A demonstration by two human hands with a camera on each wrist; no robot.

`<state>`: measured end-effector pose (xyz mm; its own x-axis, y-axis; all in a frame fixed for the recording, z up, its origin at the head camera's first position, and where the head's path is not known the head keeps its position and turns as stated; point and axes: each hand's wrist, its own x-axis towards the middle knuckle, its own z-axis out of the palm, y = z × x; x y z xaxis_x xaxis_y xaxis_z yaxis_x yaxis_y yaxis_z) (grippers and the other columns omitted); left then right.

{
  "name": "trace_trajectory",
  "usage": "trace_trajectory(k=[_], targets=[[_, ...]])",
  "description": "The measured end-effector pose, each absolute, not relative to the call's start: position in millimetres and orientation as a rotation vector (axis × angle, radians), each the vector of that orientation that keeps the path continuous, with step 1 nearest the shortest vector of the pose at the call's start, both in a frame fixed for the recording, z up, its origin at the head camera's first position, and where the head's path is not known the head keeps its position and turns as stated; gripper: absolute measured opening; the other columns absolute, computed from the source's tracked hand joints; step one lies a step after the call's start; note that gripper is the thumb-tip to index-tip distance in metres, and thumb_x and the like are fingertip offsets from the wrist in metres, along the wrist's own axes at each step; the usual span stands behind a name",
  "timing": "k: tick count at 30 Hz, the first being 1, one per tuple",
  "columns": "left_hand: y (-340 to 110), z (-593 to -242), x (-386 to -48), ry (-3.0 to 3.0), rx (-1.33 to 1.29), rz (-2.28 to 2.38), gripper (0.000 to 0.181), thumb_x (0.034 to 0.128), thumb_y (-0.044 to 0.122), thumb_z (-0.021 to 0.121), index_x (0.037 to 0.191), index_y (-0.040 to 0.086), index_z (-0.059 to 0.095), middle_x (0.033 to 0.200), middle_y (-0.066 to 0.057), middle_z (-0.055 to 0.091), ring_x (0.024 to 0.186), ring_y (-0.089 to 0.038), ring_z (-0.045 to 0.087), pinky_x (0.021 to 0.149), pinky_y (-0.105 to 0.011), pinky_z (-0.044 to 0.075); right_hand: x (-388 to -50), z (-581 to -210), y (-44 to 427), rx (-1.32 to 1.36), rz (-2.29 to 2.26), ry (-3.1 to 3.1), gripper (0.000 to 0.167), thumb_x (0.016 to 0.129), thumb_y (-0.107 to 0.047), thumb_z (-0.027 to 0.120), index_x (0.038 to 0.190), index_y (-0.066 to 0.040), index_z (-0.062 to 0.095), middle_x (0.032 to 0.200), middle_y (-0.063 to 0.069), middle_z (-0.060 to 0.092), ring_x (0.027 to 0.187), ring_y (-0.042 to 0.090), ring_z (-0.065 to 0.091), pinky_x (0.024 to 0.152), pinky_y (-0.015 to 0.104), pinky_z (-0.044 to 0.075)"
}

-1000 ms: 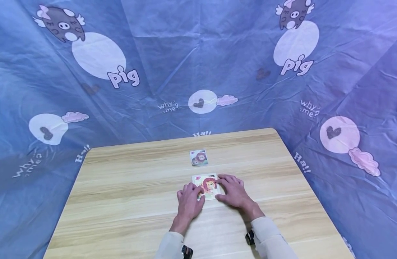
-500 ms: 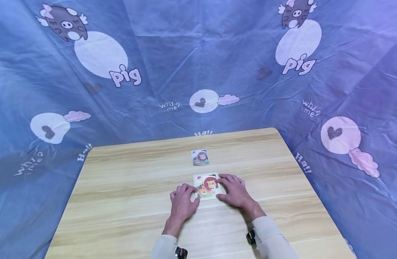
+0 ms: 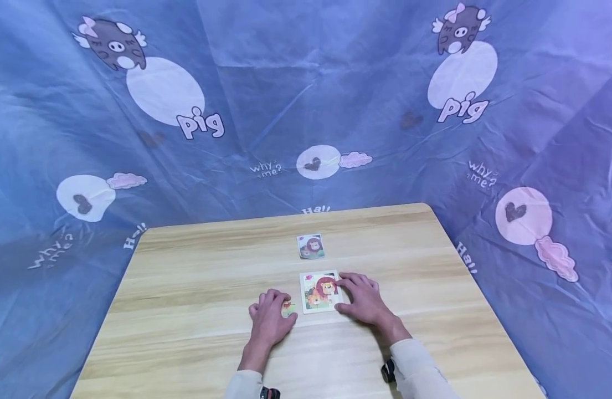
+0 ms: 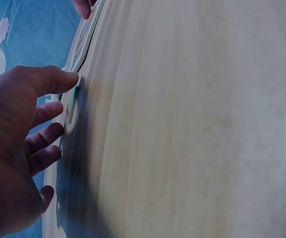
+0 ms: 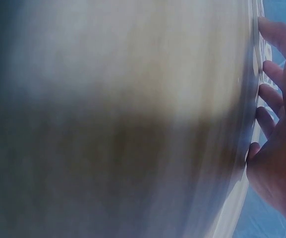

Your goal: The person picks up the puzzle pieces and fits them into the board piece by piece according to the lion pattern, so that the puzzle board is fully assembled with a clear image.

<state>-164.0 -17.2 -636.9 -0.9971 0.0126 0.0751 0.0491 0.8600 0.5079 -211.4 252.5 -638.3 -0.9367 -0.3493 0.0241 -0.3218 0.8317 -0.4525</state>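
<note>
A small jigsaw puzzle (image 3: 315, 291) in a pale tray lies on the table, with a lion and a smaller animal pictured on it. A pale gap shows in its lower right part. My right hand (image 3: 363, 299) holds the tray's right edge between thumb and fingers. Left of the tray, my left hand (image 3: 271, 318) pinches a green and red puzzle piece (image 3: 288, 308) low at the tabletop. In the left wrist view, the piece (image 4: 72, 105) appears edge-on by the thumb and index finger. The right wrist view shows the right fingers (image 5: 271, 101) against the tray edge.
A small picture card (image 3: 310, 246) with the same lion scene lies beyond the puzzle, its near edge curled. The wooden table (image 3: 201, 282) is bordered by a blue printed cloth (image 3: 256, 111) at the back and sides.
My left hand has drawn back from the puzzle toward the left, and a piece now shows between its thumb and fingers. The right hand stays at the tray's right edge.
</note>
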Motion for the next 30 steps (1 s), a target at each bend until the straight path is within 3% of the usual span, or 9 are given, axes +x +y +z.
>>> trace_trajectory(k=[10,17,23,30], targets=[[-29.0,-637.3,-165.0,-3.035,-0.181,-0.79,0.046,0.0745,0.037,0.075,0.117,0.023,0.067,0.111,0.002,0.056,0.101,-0.02,0.046,0.084,-0.047,0.029,-207.2,-641.5,255.1,-0.514,-0.713,2.938,0.062,0.076,-0.051,0.073,0.131,-0.026,0.058,0.148,0.0,0.045,0.135,0.027,0.039,0.104,0.058,0.028],[-33.8,-634.0,-169.8,-3.066,-0.229,-0.816,0.036,0.0758,0.034,0.077,0.108,0.022,0.068,0.108,0.002,0.056,0.101,-0.019,0.047,0.085,-0.049,0.029,-208.3,-643.1,254.1,-0.516,-0.708,2.94,0.062,0.076,-0.051,0.073,0.131,-0.026,0.058,0.148,0.0,0.045,0.135,0.027,0.039,0.103,0.057,0.028],[-33.1,-632.7,-173.3,-3.07,-0.161,-0.901,0.036,0.0711,0.031,0.081,0.101,0.02,0.065,0.103,0.004,0.058,0.099,-0.018,0.047,0.086,-0.048,0.029,-210.0,-643.3,253.9,-0.523,-0.714,2.943,0.061,0.076,-0.05,0.073,0.13,-0.026,0.058,0.148,-0.001,0.045,0.135,0.026,0.039,0.103,0.057,0.028],[-34.2,-635.3,-173.0,-3.008,-0.19,-0.961,0.031,0.071,0.031,0.082,0.091,0.026,0.059,0.082,0.015,0.057,0.081,-0.007,0.046,0.08,-0.04,0.026,-210.7,-642.7,254.3,-0.535,-0.711,2.952,0.061,0.075,-0.05,0.073,0.13,-0.027,0.058,0.148,-0.001,0.045,0.135,0.027,0.039,0.103,0.056,0.027]])
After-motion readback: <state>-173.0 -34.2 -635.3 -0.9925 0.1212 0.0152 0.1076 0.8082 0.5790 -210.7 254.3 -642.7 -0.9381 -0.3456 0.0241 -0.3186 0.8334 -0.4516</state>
